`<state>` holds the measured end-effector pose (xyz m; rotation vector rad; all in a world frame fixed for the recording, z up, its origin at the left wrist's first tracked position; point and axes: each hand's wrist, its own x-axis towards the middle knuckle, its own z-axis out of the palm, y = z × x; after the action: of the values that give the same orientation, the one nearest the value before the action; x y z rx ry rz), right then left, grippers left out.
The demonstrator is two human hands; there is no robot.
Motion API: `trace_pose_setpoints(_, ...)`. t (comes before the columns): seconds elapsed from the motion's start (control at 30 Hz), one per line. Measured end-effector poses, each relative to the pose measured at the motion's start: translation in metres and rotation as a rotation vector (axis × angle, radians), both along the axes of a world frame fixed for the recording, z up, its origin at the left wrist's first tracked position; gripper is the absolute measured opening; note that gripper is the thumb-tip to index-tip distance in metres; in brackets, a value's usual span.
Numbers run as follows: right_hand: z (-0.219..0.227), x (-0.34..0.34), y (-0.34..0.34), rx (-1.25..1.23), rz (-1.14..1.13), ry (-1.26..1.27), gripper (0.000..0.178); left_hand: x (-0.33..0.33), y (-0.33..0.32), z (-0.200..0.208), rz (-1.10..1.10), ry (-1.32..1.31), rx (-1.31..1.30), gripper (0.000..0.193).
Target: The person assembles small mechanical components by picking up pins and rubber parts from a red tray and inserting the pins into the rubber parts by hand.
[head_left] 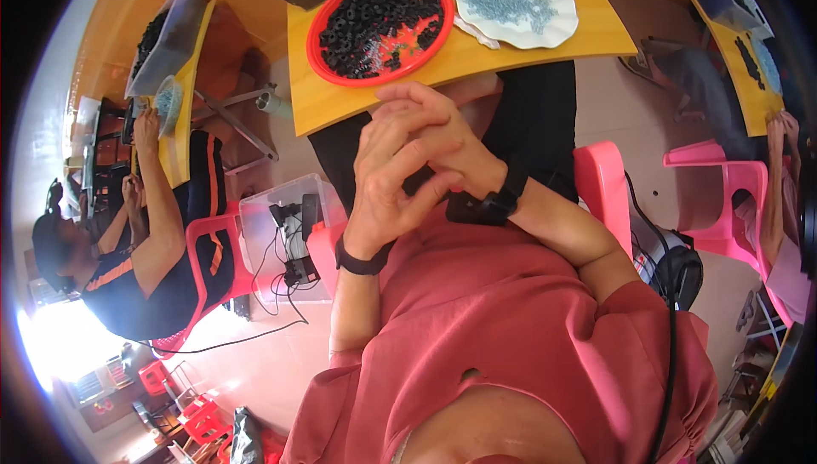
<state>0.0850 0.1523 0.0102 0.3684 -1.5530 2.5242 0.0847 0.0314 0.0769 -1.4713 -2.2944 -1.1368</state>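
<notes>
My left hand (390,183) and my right hand (464,148) are clasped in front of my body, below the near edge of the table. Their fingers are bent and cross over one another, and no object shows between them. The palms are hidden. Just beyond the fingertips, on the yellow table (502,59), is a round red tray (317,64). Many small black ring-shaped parts (374,17) fill it, with a few small clear or silvery pieces among them. To its right, a white scalloped plate (557,37) holds a heap of small pale blue-grey pieces (509,3).
Clear bins stand along the table's far edge. A co-worker (145,268) sits at a table on the left, another person's hands (781,128) are at the far right. A pink chair (602,183), a clear box (285,200) with cables and a black bag (679,270) are beside me.
</notes>
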Motion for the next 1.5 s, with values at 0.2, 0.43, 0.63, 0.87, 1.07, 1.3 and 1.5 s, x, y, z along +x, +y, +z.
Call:
trace_pose_setpoints(0.2,-0.008,-0.002,-0.001,0.026,0.002,-0.017,0.046,0.006,0.001,-0.005,0.026,0.061,-0.023,0.031)
trace_pose_setpoints(0.43,0.004,-0.011,0.007,-0.023,-0.217,-0.105,0.041,-0.039,0.000,-0.013,0.346,-0.168,0.231,0.011)
trace_pose_setpoints(0.63,0.029,-0.016,0.034,-0.068,-0.300,-0.213,0.035,-0.141,-0.027,-0.031,0.680,-0.163,0.098,0.018)
trace_pose_setpoints(0.87,0.034,-0.015,0.056,-0.046,-0.336,-0.221,0.030,-0.181,-0.007,-0.051,0.773,-0.024,-0.249,0.021)
trace_pose_setpoints(1.07,0.020,-0.023,0.059,0.109,-0.265,-0.209,0.025,-0.185,-0.006,-0.052,0.791,-0.053,-0.354,0.019)
trace_pose_setpoints(1.3,0.024,-0.044,0.070,0.828,-0.421,-0.101,0.017,-0.169,-0.026,-0.059,0.413,-0.726,0.469,0.019)
trace_pose_setpoints(1.5,0.017,-0.102,0.064,1.233,-0.455,-0.084,0.018,-0.094,-0.027,-0.064,0.205,-1.307,0.593,0.027)
